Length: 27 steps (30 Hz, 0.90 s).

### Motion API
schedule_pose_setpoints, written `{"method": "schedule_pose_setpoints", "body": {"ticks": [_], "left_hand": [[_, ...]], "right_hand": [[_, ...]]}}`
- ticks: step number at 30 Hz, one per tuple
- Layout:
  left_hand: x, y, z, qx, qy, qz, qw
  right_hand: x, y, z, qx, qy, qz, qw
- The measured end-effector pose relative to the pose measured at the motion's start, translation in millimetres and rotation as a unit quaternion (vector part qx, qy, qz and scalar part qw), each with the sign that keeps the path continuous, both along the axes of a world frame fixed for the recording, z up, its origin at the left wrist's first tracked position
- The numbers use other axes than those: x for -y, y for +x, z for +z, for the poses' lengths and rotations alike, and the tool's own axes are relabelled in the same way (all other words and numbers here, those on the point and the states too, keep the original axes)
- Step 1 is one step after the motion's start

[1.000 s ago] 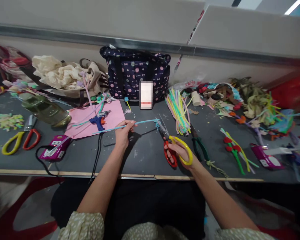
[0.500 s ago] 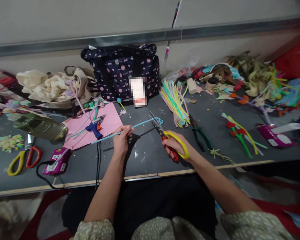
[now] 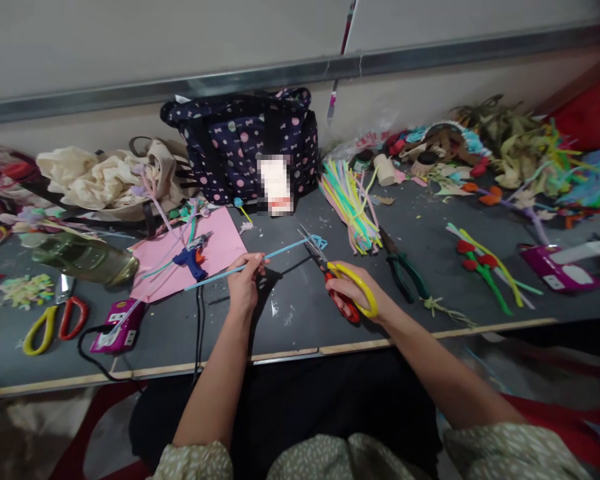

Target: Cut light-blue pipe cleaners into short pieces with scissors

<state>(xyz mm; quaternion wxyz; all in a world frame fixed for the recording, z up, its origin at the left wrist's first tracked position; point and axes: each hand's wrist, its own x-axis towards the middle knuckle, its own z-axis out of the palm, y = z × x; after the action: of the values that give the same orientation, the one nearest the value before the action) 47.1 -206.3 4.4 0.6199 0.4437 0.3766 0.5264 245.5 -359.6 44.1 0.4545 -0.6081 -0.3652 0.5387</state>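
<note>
My left hand (image 3: pixel 244 285) pinches a long light-blue pipe cleaner (image 3: pixel 280 253) near its middle, holding it slanted above the dark table (image 3: pixel 290 320). My right hand (image 3: pixel 353 291) grips red-and-yellow scissors (image 3: pixel 340 283) through the handles. The blades are parted and sit at the curled right end of the pipe cleaner. A blue glue gun (image 3: pixel 190 257) lies on a pink sheet (image 3: pixel 215 247) just left of my left hand.
A polka-dot bag (image 3: pixel 245 143) stands at the back. A bundle of coloured pipe cleaners (image 3: pixel 353 203) and green pliers (image 3: pixel 400 270) lie right of the scissors. A second pair of scissors (image 3: pixel 53 323), a magenta box (image 3: pixel 117 330) and a bottle (image 3: pixel 83 257) lie left.
The view has swung left and tilted. My hands keep their hold; the scissors have moved closer to the pipe cleaner's right end, blades now around it.
</note>
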Motion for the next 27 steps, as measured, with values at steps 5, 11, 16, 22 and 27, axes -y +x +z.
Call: {"method": "schedule_pose_setpoints", "body": {"ticks": [5, 11, 16, 22, 27], "left_hand": [[-1, -1, -2.2, -0.005, -0.008, 0.010, 1.000], [1, -2, -2.1, 0.036, -0.008, -0.031, 0.999], [5, -3, -1.8, 0.003, -0.015, -0.075, 0.997], [2, -5, -5.6, -0.016, -0.041, -0.048, 0.998], [1, -4, -3.5, -0.020, -0.060, -0.017, 0.998]], "right_hand": [[-2, 0, -2.3, 0.012, -0.006, 0.005, 1.000], [-1, 5, -3.6, 0.047, -0.053, 0.060, 0.996], [-4, 11, -2.6, 0.040, -0.062, 0.080, 0.994], [-10, 8, -5.6, 0.020, -0.090, 0.065, 0.994], [-10, -1, -6.1, -0.004, -0.125, 0.043, 0.991]]}}
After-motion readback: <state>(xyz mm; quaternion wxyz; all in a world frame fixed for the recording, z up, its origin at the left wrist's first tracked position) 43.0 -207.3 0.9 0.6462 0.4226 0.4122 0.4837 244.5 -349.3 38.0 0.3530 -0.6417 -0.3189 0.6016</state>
